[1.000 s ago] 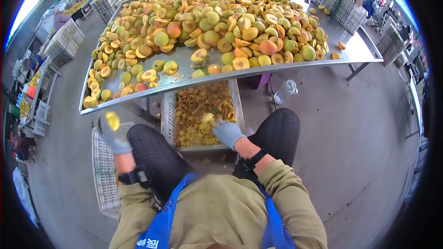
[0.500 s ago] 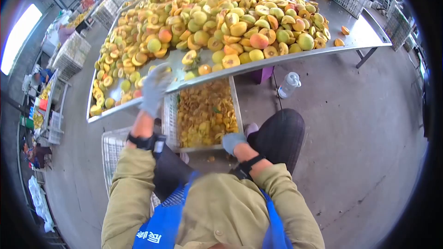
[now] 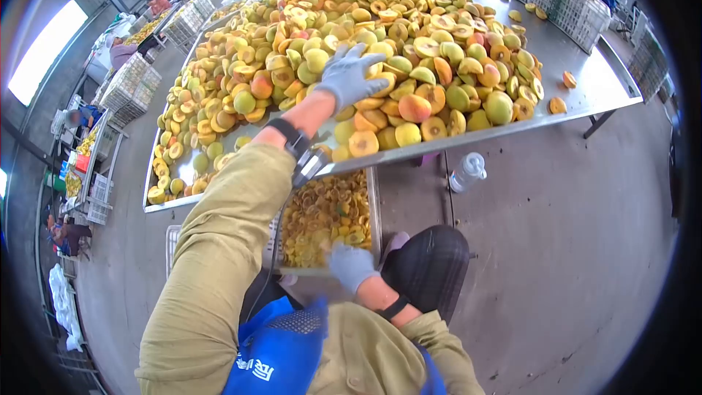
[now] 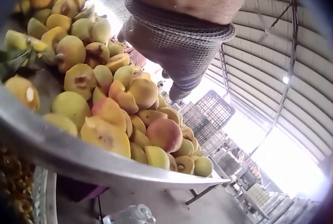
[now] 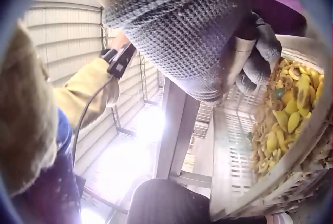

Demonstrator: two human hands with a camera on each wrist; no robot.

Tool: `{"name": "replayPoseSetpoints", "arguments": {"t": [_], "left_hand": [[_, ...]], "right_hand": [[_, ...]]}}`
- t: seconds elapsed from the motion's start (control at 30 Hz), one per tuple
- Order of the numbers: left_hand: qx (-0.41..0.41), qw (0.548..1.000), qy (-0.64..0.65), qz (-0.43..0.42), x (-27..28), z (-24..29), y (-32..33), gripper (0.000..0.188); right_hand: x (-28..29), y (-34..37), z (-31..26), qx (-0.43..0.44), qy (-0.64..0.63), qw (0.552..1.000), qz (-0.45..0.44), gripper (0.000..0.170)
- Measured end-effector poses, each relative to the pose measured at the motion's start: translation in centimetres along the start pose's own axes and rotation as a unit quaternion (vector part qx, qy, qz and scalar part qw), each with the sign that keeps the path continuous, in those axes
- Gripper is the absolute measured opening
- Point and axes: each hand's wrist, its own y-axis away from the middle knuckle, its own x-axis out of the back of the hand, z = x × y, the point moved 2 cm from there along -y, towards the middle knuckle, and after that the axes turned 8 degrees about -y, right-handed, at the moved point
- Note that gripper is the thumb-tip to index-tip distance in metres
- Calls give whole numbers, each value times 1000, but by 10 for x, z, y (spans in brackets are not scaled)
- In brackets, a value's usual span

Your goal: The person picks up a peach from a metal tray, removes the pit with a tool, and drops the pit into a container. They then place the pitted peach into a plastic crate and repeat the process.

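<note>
My gloved left hand (image 3: 349, 79) reaches over a heap of halved peaches (image 3: 278, 51), its fingers spread across the fruit. Red-blushed and green-yellow skins and cut yellow faces show in the heap. In the left wrist view the grey glove (image 4: 174, 47) hides part of the pile, and the fingertips are mostly out of sight. My gloved right hand (image 3: 352, 265) is low, at the near edge of a crate (image 3: 374, 212) of yellow-brown fruit pieces. In the right wrist view its fingers curl around a smooth, pale cylindrical handle (image 5: 240, 57); the handle's far end is hidden.
The peaches lie on a metal table (image 3: 585, 95) with a raised rim. White crates (image 3: 559, 0) stand at its far right corner. A clear plastic bottle (image 3: 468, 172) is on the floor right of the fruit-piece crate. Other people and work tables are farther left.
My left hand, holding a yellow fruit piece at the lower left a second ago, has moved up and right onto the heap without it. My right hand stays near the crate's front edge.
</note>
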Motion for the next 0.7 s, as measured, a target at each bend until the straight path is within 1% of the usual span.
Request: {"name": "replayPoseSetpoints", "arguments": {"t": [0.03, 0.1, 0.13, 0.17, 0.2, 0.23, 0.3, 0.33, 0.4, 0.43, 0.47, 0.53, 0.63, 0.67, 0.7], "left_hand": [[-7, 1000, -17, -9, -1, -3, -18, 59], [-4, 997, -52, -62, -6, -10, -55, 64], [0, 994, -66, -87, -10, -12, -71, 65], [3, 990, -79, -114, -15, -16, -87, 66], [5, 983, -94, -158, -20, -24, -101, 71], [18, 979, -99, -176, -27, -31, -110, 73], [44, 969, -109, -217, -35, -45, -122, 78], [61, 966, -40, -248, -55, -64, -130, 84], [24, 969, 37, -245, -76, -82, -135, 78], [16, 967, 65, -247, -69, -82, -129, 74], [12, 969, 59, -238, -71, -84, -120, 70], [3, 979, 45, -199, -63, -83, -106, 62], [-19, 968, -13, -248, -50, -83, -88, 58], [-20, 969, -31, -243, -55, -88, -80, 53], [-51, 972, -18, -229, -67, -100, -73, 53]], "right_hand": [[-2, -2, 1, -19, -22, 1000, -8, 28], [2, -9, 6, -36, -15, 998, -40, 24], [-12, -12, 14, -21, 13, 996, -89, 30], [-17, -16, 18, -2, 32, 994, -102, 26], [-24, -19, 22, -3, 15, 992, -129, 26], [-31, -24, 26, -5, -3, 988, -156, 26], [-30, -33, 25, -49, -75, 983, -159, 28], [-31, -36, 25, -71, -114, 978, -162, 30], [-39, -43, 27, -103, -137, 964, -203, 33], [-35, -48, 22, -116, -149, 955, -228, 34], [-25, -53, 17, -145, -158, 942, -257, 35], [-40, -51, 20, -129, -146, 956, -221, 36], [-46, -47, 22, -95, -115, 974, -168, 36], [-45, -41, 22, -83, -105, 979, -155, 36], [-42, -38, 22, -84, -115, 979, -145, 36]]}}
